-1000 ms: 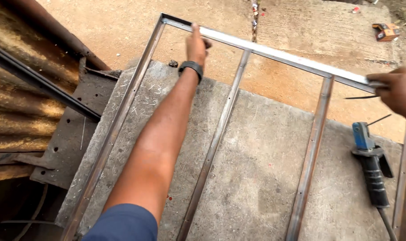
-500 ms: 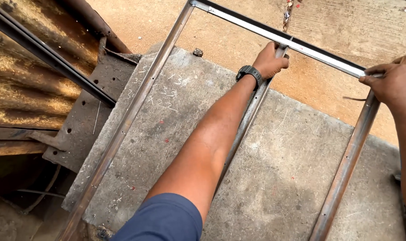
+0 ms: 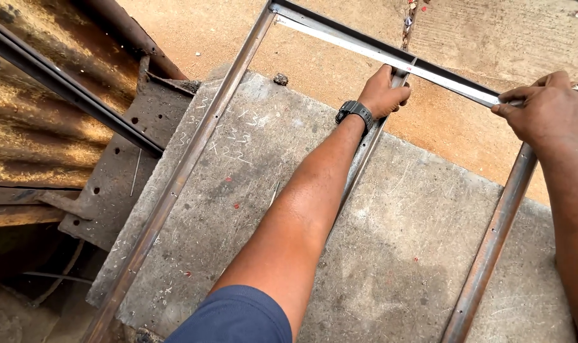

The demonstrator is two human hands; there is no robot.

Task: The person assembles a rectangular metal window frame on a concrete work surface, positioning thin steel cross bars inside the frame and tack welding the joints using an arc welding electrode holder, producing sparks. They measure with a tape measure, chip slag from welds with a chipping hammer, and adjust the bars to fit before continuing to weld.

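Lying across the middle of the view, a grey concrete slab (image 3: pixel 390 254) carries a steel frame (image 3: pixel 193 159) made of long angle bars, with sandy ground (image 3: pixel 340 63) beyond it toward 12 o'clock and rusty corrugated sheeting (image 3: pixel 34 127) off at 9 o'clock. The frame's left rail runs from 7 o'clock up to a corner near 12 o'clock; its far rail slants from that corner down toward 3 o'clock, and two cross bars come back toward 6 o'clock.

The left arm stretches out nearly straight from a blue sleeve (image 3: pixel 238 317) at 6 o'clock, lying over the middle cross bar (image 3: pixel 365 152). A black wristwatch (image 3: pixel 355 112) sits on the wrist. The left hand (image 3: pixel 383 94) is at about 1 o'clock, where that cross bar meets the far rail; its grip is closed, fingers curled around the top of the bar.

The right forearm comes in from the 4 o'clock edge. The right hand (image 3: pixel 546 111) is at 2 o'clock, knuckles up, its grip closed over the far rail above the second cross bar (image 3: pixel 492 241). A bright flat steel strip (image 3: pixel 365 52) lies along the far rail, and the fingertips pinch its near end.

A small stone (image 3: pixel 280 79) rests at the slab's far edge, near 12 o'clock. Chalk marks (image 3: pixel 231 130) show on the slab at about 10 o'clock.
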